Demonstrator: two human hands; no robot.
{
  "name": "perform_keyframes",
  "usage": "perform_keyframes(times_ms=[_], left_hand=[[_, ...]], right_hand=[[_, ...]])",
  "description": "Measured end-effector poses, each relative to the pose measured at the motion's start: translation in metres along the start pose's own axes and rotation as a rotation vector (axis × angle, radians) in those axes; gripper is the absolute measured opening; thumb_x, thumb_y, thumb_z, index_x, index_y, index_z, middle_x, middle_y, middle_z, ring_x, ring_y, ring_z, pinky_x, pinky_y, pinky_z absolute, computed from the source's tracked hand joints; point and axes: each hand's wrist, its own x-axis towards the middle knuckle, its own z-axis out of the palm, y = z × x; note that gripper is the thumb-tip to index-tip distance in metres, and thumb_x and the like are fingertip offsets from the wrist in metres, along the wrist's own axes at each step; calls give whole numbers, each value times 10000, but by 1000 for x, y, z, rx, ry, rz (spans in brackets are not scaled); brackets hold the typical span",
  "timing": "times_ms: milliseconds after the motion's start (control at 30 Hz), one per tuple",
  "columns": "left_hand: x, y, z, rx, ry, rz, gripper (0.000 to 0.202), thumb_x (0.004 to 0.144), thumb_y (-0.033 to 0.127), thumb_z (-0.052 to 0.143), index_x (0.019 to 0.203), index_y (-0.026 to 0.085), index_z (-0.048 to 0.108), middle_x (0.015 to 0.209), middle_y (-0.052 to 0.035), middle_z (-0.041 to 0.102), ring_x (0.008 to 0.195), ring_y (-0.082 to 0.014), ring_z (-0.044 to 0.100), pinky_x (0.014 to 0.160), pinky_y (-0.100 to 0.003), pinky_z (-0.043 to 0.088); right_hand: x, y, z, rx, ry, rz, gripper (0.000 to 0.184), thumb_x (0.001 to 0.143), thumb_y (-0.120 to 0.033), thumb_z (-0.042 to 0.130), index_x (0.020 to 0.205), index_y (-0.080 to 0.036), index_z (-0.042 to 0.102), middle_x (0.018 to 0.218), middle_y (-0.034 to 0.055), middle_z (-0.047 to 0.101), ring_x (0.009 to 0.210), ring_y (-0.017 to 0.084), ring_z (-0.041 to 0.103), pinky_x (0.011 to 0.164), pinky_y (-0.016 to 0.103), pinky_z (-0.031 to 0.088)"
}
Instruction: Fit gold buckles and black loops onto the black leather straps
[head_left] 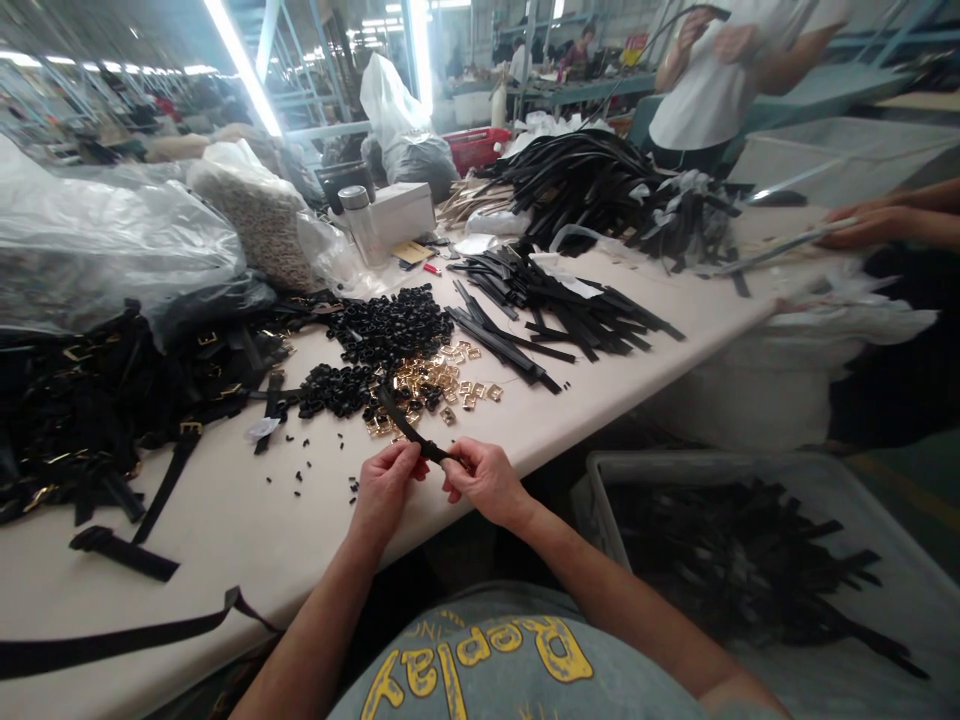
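A short black strap (pixel 403 424) is held between my two hands above the near edge of the table. My left hand (pixel 390 482) pinches it near a small black loop, and my right hand (pixel 484 478) is closed around its other end. Just beyond my fingers lie a heap of gold buckles (pixel 431 385) and a pile of small black loops (pixel 401 325). Whether a buckle is on the held strap cannot be made out. Tiny black bits (pixel 298 475) are scattered left of my left hand.
Black straps with gold buckles (pixel 191 430) pile up at left. Cut strips (pixel 570 310) lie at right centre. A clear bottle (pixel 360 225) and plastic bags (pixel 112 230) stand behind. A crate of straps (pixel 600 490) sits low right. Another person's hands (pixel 862 225) work at right.
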Motion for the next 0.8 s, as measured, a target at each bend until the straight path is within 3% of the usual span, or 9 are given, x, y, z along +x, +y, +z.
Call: perform_keyframes(times_ms=[267, 367, 433, 700, 800], left_hand=[[-6, 13, 7, 139, -23, 32, 292, 731, 403, 715, 574, 162, 667, 545, -3, 610, 554, -130, 536, 601, -249, 436], [-6, 10, 9, 75, 69, 45, 209, 684, 363, 753, 739, 164, 719, 628, -3, 658, 571, -129, 554, 608, -253, 453], [-6, 5, 9, -10, 143, 72, 271, 646, 328, 779, 861, 172, 727, 735, -13, 703, 625, -133, 592, 647, -258, 476], [-7, 0, 6, -10, 151, 84, 230, 635, 295, 796, 811, 157, 746, 781, -54, 747, 677, -171, 653, 701, -302, 526], [-7, 0, 9, 17, 160, 120, 214, 640, 291, 788, 807, 163, 748, 787, -56, 753, 709, -186, 670, 712, -311, 536]], right_hand=[[2, -3, 2, -78, 44, -3, 143, 864, -290, 543, 782, -180, 583, 596, -27, 645, 468, 105, 637, 438, 167, 470], [0, -4, 0, -95, 3, -25, 153, 875, -306, 542, 791, -184, 582, 604, -27, 650, 478, 105, 641, 452, 169, 471], [-1, -5, -1, -138, -5, -32, 162, 875, -310, 548, 771, -187, 571, 593, -30, 647, 476, 103, 638, 455, 166, 464], [-4, -10, 2, -243, 43, -31, 158, 859, -279, 546, 727, -193, 556, 557, -30, 624, 438, 107, 617, 431, 173, 444], [-4, -7, 0, -218, 5, -53, 178, 873, -302, 543, 728, -198, 540, 575, -26, 637, 456, 111, 626, 442, 178, 445]])
